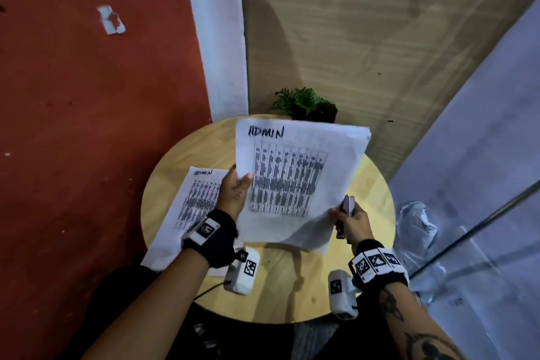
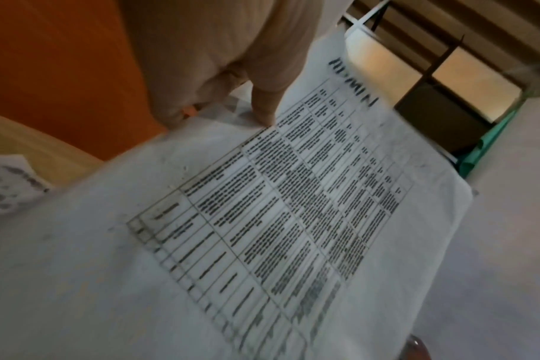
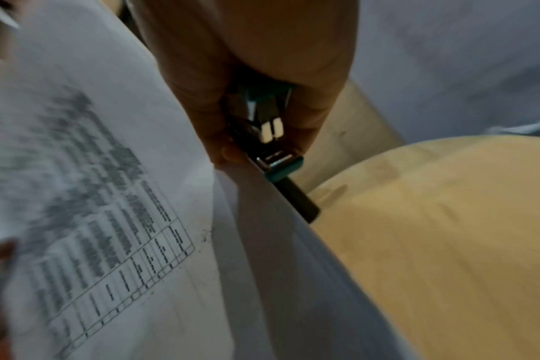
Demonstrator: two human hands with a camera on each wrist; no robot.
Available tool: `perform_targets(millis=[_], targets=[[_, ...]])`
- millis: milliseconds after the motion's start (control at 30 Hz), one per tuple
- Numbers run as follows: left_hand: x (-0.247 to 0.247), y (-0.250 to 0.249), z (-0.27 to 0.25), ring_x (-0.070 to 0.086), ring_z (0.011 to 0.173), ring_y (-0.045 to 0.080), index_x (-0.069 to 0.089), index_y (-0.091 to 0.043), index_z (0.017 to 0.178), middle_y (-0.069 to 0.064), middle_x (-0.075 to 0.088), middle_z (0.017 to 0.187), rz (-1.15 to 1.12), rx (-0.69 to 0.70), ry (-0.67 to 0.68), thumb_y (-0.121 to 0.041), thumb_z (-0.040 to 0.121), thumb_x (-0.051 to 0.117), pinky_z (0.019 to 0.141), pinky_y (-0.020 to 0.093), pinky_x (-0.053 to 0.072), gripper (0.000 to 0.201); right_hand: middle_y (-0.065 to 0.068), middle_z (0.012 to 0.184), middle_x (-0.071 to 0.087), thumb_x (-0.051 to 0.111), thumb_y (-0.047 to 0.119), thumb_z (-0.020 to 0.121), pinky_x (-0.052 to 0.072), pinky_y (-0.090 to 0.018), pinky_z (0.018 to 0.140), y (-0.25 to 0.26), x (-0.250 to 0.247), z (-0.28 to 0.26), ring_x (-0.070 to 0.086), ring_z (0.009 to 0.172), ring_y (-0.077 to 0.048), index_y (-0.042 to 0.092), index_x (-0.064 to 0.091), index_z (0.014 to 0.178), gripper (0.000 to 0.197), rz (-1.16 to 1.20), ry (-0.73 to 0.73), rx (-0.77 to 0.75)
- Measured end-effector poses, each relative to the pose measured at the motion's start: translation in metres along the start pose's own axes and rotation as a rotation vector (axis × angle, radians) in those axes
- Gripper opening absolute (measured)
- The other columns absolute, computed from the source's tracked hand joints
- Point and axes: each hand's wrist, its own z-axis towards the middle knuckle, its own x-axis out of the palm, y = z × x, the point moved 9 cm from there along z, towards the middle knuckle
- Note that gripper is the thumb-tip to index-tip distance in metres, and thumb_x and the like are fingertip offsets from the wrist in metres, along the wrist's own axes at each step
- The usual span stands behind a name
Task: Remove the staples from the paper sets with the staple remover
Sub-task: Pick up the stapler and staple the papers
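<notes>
A paper set headed "ADMIN" [image 1: 295, 172] with a printed table is held up above the round wooden table [image 1: 371, 184]. My left hand [image 1: 233, 193] pinches its left edge, thumb on the front [image 2: 264, 107]. My right hand [image 1: 350, 221] grips a staple remover [image 1: 346, 210] and pinches the set's lower right corner. In the right wrist view the staple remover [image 3: 272, 143] shows metal jaws and a teal and black body beside the paper [image 3: 123, 194]. A second "ADMIN" paper set [image 1: 190, 207] lies flat on the table's left side, partly under my left wrist.
A small green potted plant [image 1: 306, 104] stands at the table's far edge behind the held papers. A crumpled clear plastic bag [image 1: 418, 222] lies off the table to the right. Red floor [image 1: 87, 126] spreads to the left.
</notes>
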Motion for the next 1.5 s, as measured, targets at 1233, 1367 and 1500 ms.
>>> perform_targets(millis=[1233,1367,1500], targets=[[-0.223,0.183,0.075,0.052,0.116,0.038,0.05,0.002,0.127,0.023,0.055,0.128,0.974,-0.49,-0.157,-0.006,0.092,0.053,0.091,0.035,0.039,0.035,-0.022,0.12,0.058,0.047,0.018,0.095,0.041,-0.028,0.074,-0.063,0.247,0.031,0.057,0.108,-0.035,-0.004,0.054,0.116,0.032,-0.537,0.266,0.334],[-0.22,0.181,0.073,0.052,0.116,0.038,0.049,0.001,0.127,0.024,0.053,0.129,1.041,-0.565,-0.076,-0.011,0.091,0.056,0.089,0.034,0.04,0.038,-0.02,0.116,0.06,0.052,0.016,0.09,0.042,-0.027,0.072,-0.064,0.244,0.028,0.059,0.103,-0.034,-0.004,0.057,0.111,0.03,-0.547,0.266,0.365],[-0.213,0.181,0.07,0.05,0.119,0.039,0.046,0.003,0.13,0.026,0.048,0.133,1.084,-0.625,-0.035,-0.03,0.089,0.062,0.092,0.037,0.042,0.055,-0.021,0.117,0.06,0.053,0.021,0.089,0.05,-0.036,0.085,-0.068,0.245,0.025,0.06,0.103,-0.035,-0.002,0.058,0.111,0.032,-0.531,0.245,0.378]])
